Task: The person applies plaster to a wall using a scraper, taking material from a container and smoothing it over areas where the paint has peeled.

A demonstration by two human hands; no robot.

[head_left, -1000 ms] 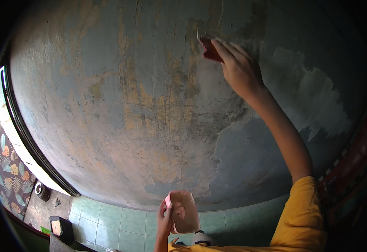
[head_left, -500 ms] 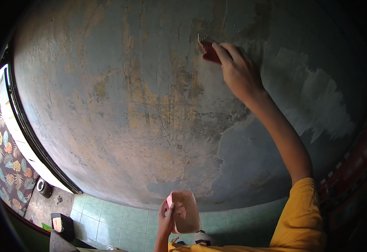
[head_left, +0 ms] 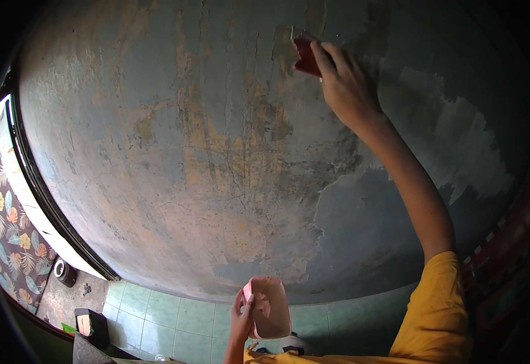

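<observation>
High on the stained, patchy wall (head_left: 234,151), my right hand (head_left: 351,88) is closed round a dark red putty spreader (head_left: 307,59). The spreader's far edge lies against the wall, beside a thin pale streak. Low down in front of me, my left hand (head_left: 240,312) grips the left side of a pink plastic tub (head_left: 285,312). Some pale pink paste (head_left: 265,305) sticks to the tub's inside. My left fingers are partly hidden behind the tub's wall.
Green floor tiles (head_left: 192,327) run along the wall's foot. At left are a doorway frame (head_left: 64,212), a leaf-patterned cloth (head_left: 16,236) and a dark round pot (head_left: 64,272). A black box-shaped thing (head_left: 98,330) stands at lower left. A smooth grey patch (head_left: 362,212) covers part of the wall.
My right hand has slid upward along the wall with the spreader. The tub in my left hand has shifted very slightly down and right.
</observation>
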